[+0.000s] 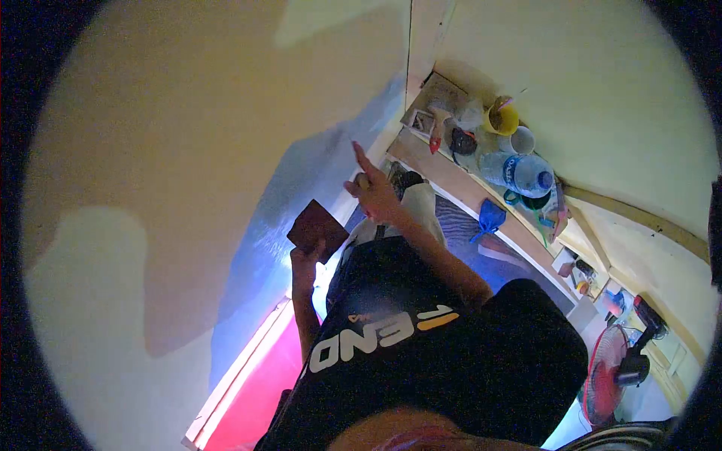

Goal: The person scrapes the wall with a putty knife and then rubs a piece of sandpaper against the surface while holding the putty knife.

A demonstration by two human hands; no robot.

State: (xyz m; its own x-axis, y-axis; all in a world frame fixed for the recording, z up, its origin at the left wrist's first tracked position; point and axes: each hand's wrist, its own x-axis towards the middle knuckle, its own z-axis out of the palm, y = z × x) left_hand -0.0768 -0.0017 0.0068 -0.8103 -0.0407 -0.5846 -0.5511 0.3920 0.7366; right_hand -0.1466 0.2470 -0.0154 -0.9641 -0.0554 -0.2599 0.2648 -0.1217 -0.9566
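Note:
My left hand grips a flat, dark reddish-brown square sheet that looks like sandpaper. The sheet is held up near the wall, with my thumb across its lower edge. Just right of it, my right hand is raised with the index finger stretched out and other fingers partly curled. Nothing shows in that hand, and it appears apart from the wall behind. The wall has tan, pale and bluish-grey areas with uneven borders.
A ledge on the right carries a large water bottle, a yellow cup, a white cup and a brush. A blue bag hangs at its edge. A red and black fan stands lower right.

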